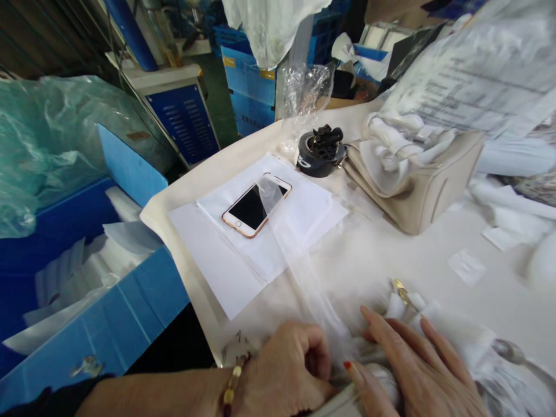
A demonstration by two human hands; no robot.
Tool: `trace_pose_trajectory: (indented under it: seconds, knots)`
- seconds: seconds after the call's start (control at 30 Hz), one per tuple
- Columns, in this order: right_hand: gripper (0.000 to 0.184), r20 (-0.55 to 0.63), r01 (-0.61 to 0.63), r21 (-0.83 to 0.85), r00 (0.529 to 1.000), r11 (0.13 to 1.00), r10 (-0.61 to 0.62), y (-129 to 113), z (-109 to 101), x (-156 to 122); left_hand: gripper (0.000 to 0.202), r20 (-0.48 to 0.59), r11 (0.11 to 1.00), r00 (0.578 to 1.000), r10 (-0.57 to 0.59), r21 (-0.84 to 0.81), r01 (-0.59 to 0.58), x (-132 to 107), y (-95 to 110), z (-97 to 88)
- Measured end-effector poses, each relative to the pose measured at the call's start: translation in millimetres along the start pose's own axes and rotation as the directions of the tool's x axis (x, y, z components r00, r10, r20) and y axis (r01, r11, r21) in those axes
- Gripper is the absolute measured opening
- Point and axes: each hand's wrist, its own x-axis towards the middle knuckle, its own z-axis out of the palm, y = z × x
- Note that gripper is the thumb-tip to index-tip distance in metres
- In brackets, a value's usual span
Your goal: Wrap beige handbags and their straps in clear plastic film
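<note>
A beige handbag (341,405) lies at the bottom edge of the view, mostly covered by my hands and white wrapping. My left hand (286,370), a beaded bracelet at its wrist, is closed with curled fingers on the bag's edge. Spread fingers of my right hand (417,370) rest over the bag and its white wrapping. A gold-coloured metal fitting (400,291) sticks out just beyond those fingers. From the hands a clear plastic strip (304,278) runs up across white paper sheets (217,272) to a white phone (247,208), partly overlapping it.
Beyond the phone sits a roll of black tape (317,159) with black bits inside. Another beige handbag (428,197), stuffed with white wrapping, stands behind right, near large plastic bags (482,81). A blue bin (143,313) holding white sheets borders the table's left edge.
</note>
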Motion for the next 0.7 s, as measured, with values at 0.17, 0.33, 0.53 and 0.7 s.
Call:
trace_pose_trajectory:
  seconds: [0.17,0.33,0.53,0.7]
  knots:
    - [0.053,-0.012,-0.041,0.011,0.999,0.999,0.041,-7.4,-3.4,3.4,0.018,-0.096,0.999,0.995,0.04,-0.023,-0.043,2.6,-2.8,5.0]
    - [0.045,-0.079,-0.152,0.068,0.984,0.986,0.157,-12.5,-1.6,5.7,0.02,-0.099,0.997,0.995,0.012,-0.069,-0.019,14.2,-3.1,13.9]
    - [0.035,-0.084,-0.363,0.29,0.912,0.885,0.402,-31.9,-4.6,14.1,0.032,-0.108,0.983,0.978,0.176,-0.022,-0.18,-4.0,-13.3,6.0]
    - [0.032,0.06,-0.469,0.264,0.88,0.843,0.471,-42.1,-15.7,22.1,0.043,-0.114,0.96,0.961,0.252,0.153,-0.234,-8.1,-16.6,-2.0]
